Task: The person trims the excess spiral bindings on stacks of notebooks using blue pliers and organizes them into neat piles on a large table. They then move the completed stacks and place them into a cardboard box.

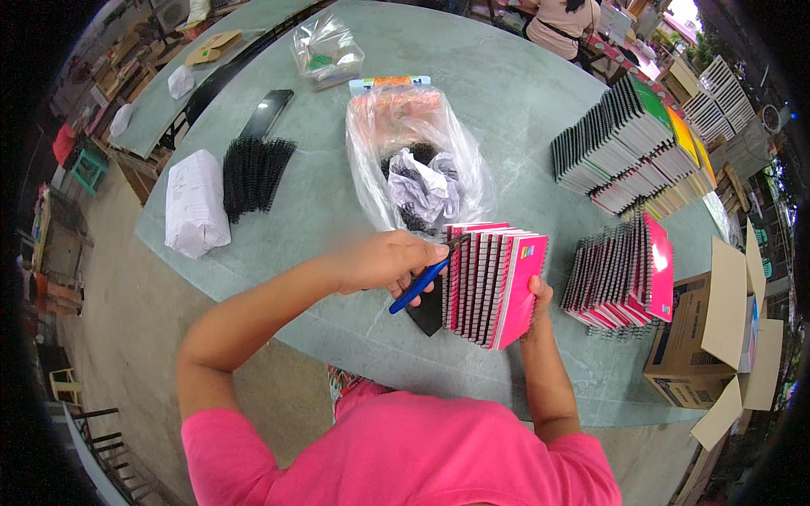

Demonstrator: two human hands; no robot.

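Blue-handled pliers [419, 287] are in my left hand [384, 260], its fingers closed round the handles. The tool's dark jaws touch the upper end of a wire-spiral binding. My right hand [540, 297] grips a stack of pink spiral notebooks [516, 291] from the right side, thumb on the front cover. The stack stands on edge, spines toward my left hand. Under it and the pliers lies a flat black piece [424, 314], partly covered. Just beyond, a clear plastic bag [363, 160] holds crumpled white paper [426, 187] and black coils.
More pink notebooks [620, 270] stand right, before an open cardboard box [683, 337]. Green and yellow notebooks [620, 139] are stacked behind. Left are black spiral coils [257, 173] and a white wrapped bundle [197, 202]. Another clear bag [327, 51] lies far off; a person [564, 25] is beyond.
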